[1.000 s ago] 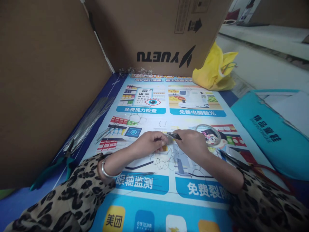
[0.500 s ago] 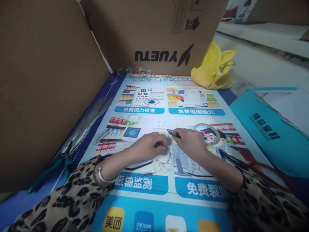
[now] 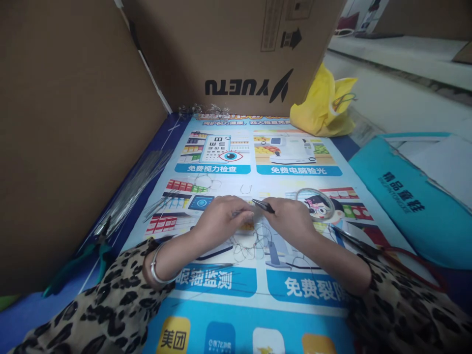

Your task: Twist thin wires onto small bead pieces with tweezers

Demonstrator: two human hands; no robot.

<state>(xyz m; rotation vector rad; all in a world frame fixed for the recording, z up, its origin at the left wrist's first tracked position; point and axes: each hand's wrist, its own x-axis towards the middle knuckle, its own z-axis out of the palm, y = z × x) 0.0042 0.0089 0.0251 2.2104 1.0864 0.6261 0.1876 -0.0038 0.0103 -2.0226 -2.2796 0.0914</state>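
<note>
My right hand (image 3: 291, 216) is closed around needle-nose pliers (image 3: 262, 205), whose narrow tips point left towards my other hand. My left hand (image 3: 226, 219) is in a pinch, thumb against fingers, on what looks like a thin wire, mostly hidden by the fingers. Below and between the hands lies a tangle of bent wire loops (image 3: 249, 246) on the printed poster (image 3: 206, 309). A small curved wire piece (image 3: 246, 189) rests just beyond my hands, with a larger wire loop (image 3: 206, 182) to its left.
Straight wires (image 3: 134, 184) lie in a bundle at the left, near green-handled pliers (image 3: 99, 246). Red-handled scissors (image 3: 387, 253) are beside my right forearm. Cardboard walls (image 3: 236, 44) stand at the back and left; a yellow bag (image 3: 320, 108) and turquoise box (image 3: 401, 196) are right.
My left hand has turned over slightly and its fingers have drawn together, knuckles a little higher. The pliers have shifted slightly left.
</note>
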